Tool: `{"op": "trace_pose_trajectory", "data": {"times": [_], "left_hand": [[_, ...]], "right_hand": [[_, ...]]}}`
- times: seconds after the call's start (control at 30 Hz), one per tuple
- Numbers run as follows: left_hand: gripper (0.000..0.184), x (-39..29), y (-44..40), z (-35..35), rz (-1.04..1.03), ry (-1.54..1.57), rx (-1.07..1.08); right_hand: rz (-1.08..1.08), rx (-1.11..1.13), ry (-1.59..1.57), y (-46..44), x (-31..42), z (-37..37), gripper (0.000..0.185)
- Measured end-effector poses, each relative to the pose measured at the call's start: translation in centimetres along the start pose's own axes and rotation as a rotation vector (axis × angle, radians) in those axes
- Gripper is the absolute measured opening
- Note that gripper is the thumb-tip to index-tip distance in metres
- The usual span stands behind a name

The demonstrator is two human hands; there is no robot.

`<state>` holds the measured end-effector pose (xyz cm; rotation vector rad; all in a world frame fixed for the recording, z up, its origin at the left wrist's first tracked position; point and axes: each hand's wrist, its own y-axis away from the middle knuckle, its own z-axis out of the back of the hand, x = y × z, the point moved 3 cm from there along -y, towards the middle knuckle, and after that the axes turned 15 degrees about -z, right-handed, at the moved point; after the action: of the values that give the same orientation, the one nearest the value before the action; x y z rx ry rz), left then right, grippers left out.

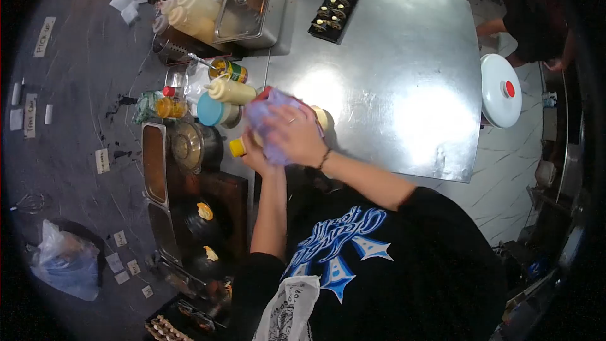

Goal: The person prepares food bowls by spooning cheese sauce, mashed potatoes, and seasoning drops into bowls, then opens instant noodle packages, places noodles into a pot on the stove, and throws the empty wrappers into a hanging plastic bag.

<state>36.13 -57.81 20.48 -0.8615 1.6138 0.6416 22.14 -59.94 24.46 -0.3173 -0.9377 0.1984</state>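
purple cloth (257,112) in hand, left edge of the steel table (379,57)
we're seeing the right hand (299,135) gripping it, cannot tell how the left hand (255,157) is holding; a careless sweep could be knocking the squeeze bottle (232,91) beyond that edge.

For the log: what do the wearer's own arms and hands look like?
Both the left hand and right hand are ungloved. The forearms are bare below short black sleeves, part of a black T-shirt with blue-and-white print. A thin dark bracelet circles the right wrist. Blur makes any ring hard to confirm.
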Motion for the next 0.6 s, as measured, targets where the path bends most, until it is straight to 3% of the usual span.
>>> {"op": "trace_pose_trajectory", "data": {"times": [0.03, 0.07, 0.13, 0.3, 0.43, 0.6], "left_hand": [[0.040, -0.7, 1.0, -0.7, 0.201, 0.166, -0.048], [0.040, -0.2, 0.7, 0.0, 0.194, 0.175, -0.051], [0.043, 2.3, -0.1, 1.7, 0.337, 0.504, 0.099], [0.039, 3.5, 1.1, 3.5, 0.474, 0.510, 0.027], [0.028, 3.7, 1.1, 3.6, 0.416, 0.343, -0.235], [0.025, 2.3, 1.3, 1.9, 0.229, 0.320, -0.130]], "right_hand": [[0.012, 0.004, 0.004, 0.4, 0.1, -0.2, 0.034], [0.020, 0.035, 0.015, 0.5, 0.2, -1.0, 0.033], [0.043, 0.073, 0.015, 0.3, 0.3, -2.4, 0.032], [0.046, 0.147, 0.126, 0.9, -1.0, -3.3, 0.031], [-0.013, 0.184, 0.099, -0.8, -2.9, -2.0, 0.027], [-0.109, 0.141, -0.034, -0.5, -8.0, 1.4, 0.028]]}}
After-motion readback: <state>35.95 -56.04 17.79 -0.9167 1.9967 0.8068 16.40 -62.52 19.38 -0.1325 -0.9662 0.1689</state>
